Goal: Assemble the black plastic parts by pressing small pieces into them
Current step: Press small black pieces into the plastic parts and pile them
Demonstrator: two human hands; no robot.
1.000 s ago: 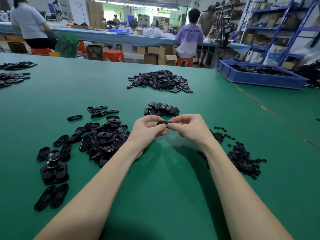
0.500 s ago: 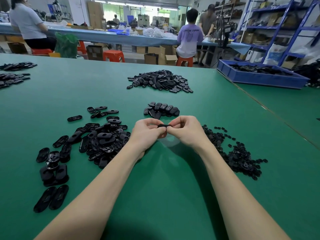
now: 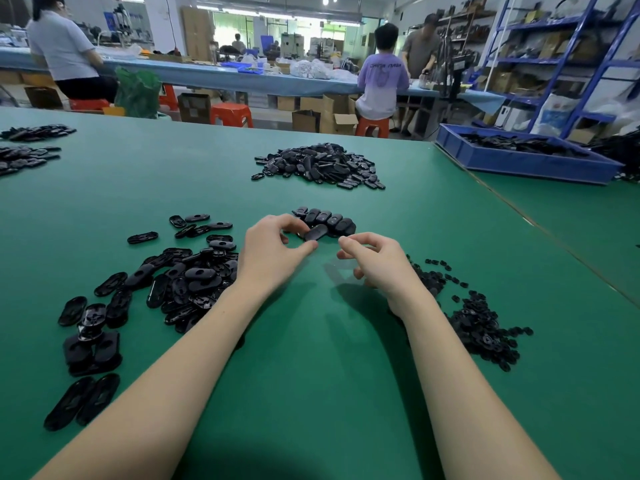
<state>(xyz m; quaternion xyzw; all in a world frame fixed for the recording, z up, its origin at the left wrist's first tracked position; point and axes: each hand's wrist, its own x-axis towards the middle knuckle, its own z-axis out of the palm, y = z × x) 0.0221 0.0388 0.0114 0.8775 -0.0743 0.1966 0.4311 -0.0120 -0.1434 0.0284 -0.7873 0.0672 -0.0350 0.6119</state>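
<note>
My left hand (image 3: 273, 251) pinches a black oval plastic part (image 3: 316, 232) between thumb and fingers, at the near edge of a short row of similar oval parts (image 3: 334, 219). A little to the right of it, my right hand (image 3: 375, 263) is apart from the part, fingers loosely curled, with nothing visible in them. A heap of black oval shells (image 3: 194, 282) lies left of my left forearm. A heap of small black pieces (image 3: 479, 323) lies right of my right wrist.
On the green table (image 3: 311, 375), a bigger pile of black parts (image 3: 318, 164) sits farther back, and more piles (image 3: 24, 154) lie at the far left. A blue tray (image 3: 519, 162) of parts stands at the back right. People work at benches beyond.
Both hands were pinching the part together before. Now my right hand has let go and drawn back right, while my left hand has carried the part forward to the row.
</note>
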